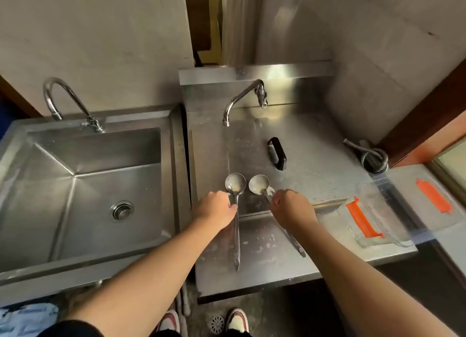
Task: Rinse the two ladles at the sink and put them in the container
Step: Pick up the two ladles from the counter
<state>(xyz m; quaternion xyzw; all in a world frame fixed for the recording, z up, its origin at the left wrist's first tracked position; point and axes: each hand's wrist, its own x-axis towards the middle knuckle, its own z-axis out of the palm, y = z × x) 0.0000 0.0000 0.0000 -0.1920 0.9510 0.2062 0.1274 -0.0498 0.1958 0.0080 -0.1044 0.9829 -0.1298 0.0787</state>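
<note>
2 ladles are lying side by side on the steel counter (pixel 315 165), bowls up and smeared with pale residue. My left hand (pixel 216 209) is closing around the left ladle (pixel 235 185) at its neck, and my right hand (pixel 292 207) is pinching the handle of the right ladle (pixel 259 184). I am standing just right of the sink (pixel 83 185), which is lying empty. Beside my right arm, the clear container (pixel 378 210) with orange clips is sitting on its side. No writing is showing anywhere.
</note>
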